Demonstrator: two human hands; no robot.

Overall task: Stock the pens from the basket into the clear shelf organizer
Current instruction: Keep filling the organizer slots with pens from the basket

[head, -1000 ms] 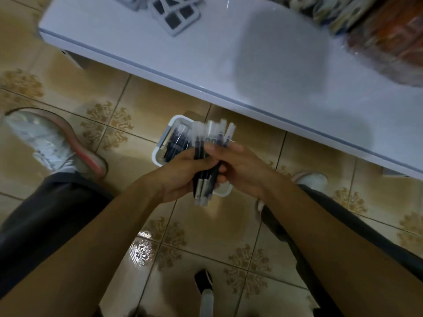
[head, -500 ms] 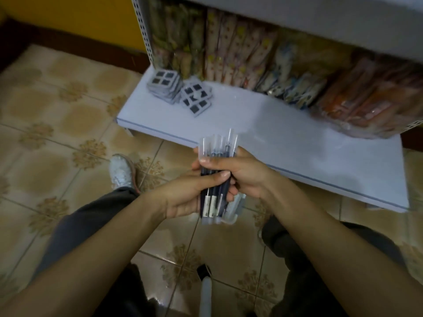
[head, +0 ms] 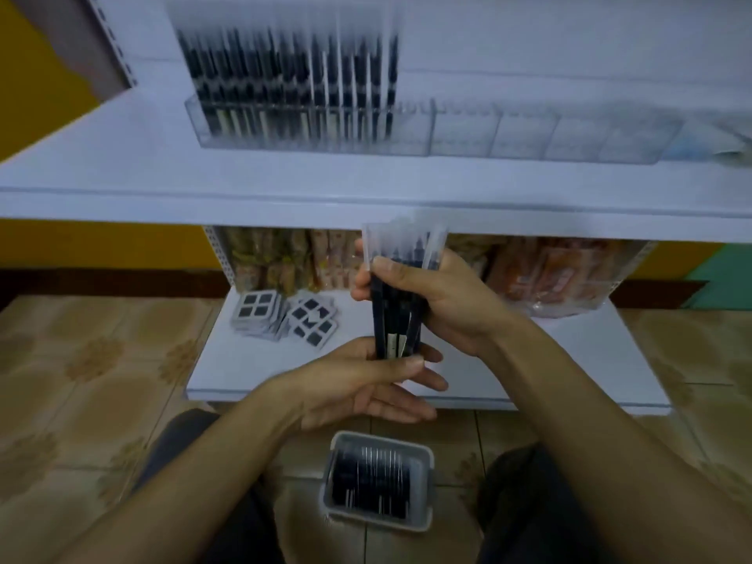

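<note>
The right hand (head: 433,297) grips the pen bundle (head: 396,319), and the left hand (head: 366,386) lies spread beneath it. A loose pen could slip out before the clear organizer (head: 460,130).

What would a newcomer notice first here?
The bundle of pens at centre, gripped upright by the right hand, the left hand touching its lower end. Above, the clear organizer on the white shelf holds pens at its left end; the basket sits on the floor below.

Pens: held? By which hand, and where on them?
The right hand grips the pen bundle around its upper half, just below the clear caps; the left hand props its lower ends with straight fingers.
</note>
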